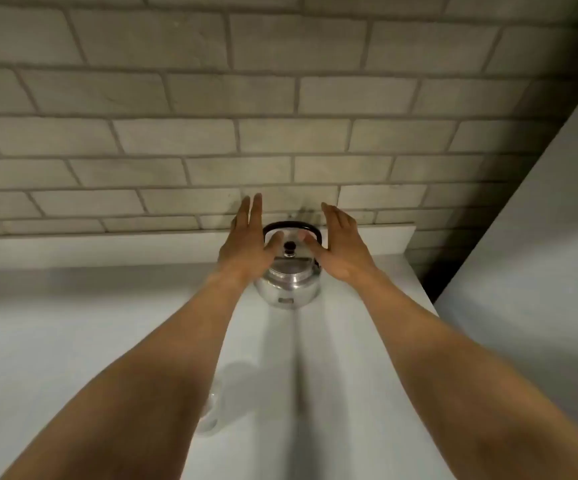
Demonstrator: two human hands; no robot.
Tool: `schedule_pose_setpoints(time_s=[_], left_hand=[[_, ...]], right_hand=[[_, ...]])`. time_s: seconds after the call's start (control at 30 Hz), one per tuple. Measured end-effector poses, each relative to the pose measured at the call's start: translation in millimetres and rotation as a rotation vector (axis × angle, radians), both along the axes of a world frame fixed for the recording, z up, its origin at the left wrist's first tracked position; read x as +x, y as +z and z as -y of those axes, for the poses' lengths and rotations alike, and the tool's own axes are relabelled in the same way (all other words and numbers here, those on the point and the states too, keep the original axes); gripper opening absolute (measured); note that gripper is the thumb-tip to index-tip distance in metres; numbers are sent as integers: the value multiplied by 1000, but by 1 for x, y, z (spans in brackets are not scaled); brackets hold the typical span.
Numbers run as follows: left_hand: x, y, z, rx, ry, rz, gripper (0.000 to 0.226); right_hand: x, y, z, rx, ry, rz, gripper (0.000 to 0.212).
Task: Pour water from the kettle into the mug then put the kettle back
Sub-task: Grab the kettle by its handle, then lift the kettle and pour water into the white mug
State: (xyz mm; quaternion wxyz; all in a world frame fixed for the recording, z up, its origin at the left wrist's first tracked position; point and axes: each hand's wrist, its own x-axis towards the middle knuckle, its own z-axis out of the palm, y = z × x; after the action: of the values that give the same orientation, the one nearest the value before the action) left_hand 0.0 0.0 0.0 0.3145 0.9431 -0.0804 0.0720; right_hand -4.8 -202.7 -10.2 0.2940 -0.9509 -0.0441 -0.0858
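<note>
The kettle (289, 275) stood upright at the back of the white counter (73, 341), close to the brick wall, and with neither hand on its black handle (292, 226) a careless grab at the smooth metal body looked likely to slip or tip it. The left hand (247, 247) and right hand (339, 249) reached out flat, fingers spread, empty, flanking the lid, while a clear mug (211, 414), half hidden under the left forearm, risked a knock.

Both forearms are bare, sleeveless, and each grip (246, 251) wears no gloves.
</note>
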Motion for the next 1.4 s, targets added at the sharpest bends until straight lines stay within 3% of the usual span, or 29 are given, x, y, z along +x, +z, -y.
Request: schedule_pose_setpoints(time_s=[0.1,0.17,0.3,0.47,0.6,0.7,0.87,1.0,1.13,1.4], left_hand=[[17,-12,2,-14,-4,-77,77],[28,-20,-1,0,-51,-109,67],[45,-21,-8,79,-164,-43,33],[42,-19,-14,95,-224,-9,24],[23,-2,-17,73,-256,49,27],[-2,19,-16,85,-260,82,32],[-62,46,-15,29,-256,194,25],[-125,40,-15,-91,-162,326,45],[-199,5,-17,25,-161,432,52],[-261,-25,-5,114,-171,204,64]], right_hand=[[23,-10,-1,12,71,-12,95],[36,-14,-6,42,146,-48,78],[56,-16,-12,78,234,-54,11],[50,-5,-10,157,265,-44,31],[24,10,-5,243,270,25,6],[4,27,-4,238,281,114,18],[-47,53,-8,248,249,205,15],[-91,65,-10,222,225,240,17],[-130,74,-6,237,197,228,21],[-185,80,-15,166,215,184,21]])
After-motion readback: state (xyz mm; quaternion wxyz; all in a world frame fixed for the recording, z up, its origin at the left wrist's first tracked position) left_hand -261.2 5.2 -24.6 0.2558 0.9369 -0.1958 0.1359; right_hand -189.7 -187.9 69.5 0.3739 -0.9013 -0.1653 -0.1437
